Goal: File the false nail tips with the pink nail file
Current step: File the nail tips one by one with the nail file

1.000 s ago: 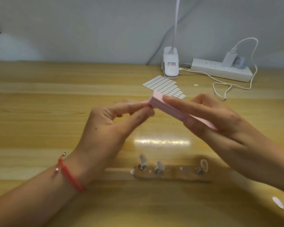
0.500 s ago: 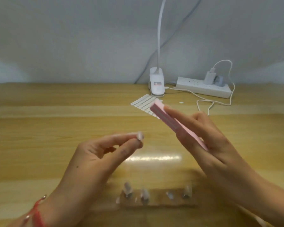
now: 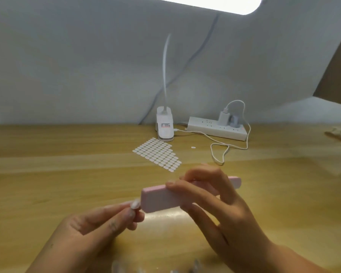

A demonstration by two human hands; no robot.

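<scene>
- Alignment: the pink nail file (image 3: 158, 200) lies nearly crosswise in the view. Its long axis runs left to right and rises slightly toward the right end, with a broad face turned to the camera.
- Right hand (image 3: 220, 213): the fingers are curled round the file at about mid-length in a firm grip. The file's left portion stands clear of the grip.
- Left hand (image 3: 95, 231): thumb and forefinger are closed in a pinch on a single false nail tip (image 3: 135, 204), which is raised toward the file.
- Governing relation: the tip sits just beside the file's left end, at its lower corner. The file lies to the right of the left hand and slightly above it. Blur prevents a finding on whether tip and file touch.
- Judgement: the coming stroke depends on the file travelling along its own long axis across the tip's edge — the right hand moves it and the left hand holds the tip steady.
- Remaining stock: further nail tips (image 3: 195, 266) show at the bottom edge above the wooden table (image 3: 47, 174) — too blurred to count.
</scene>
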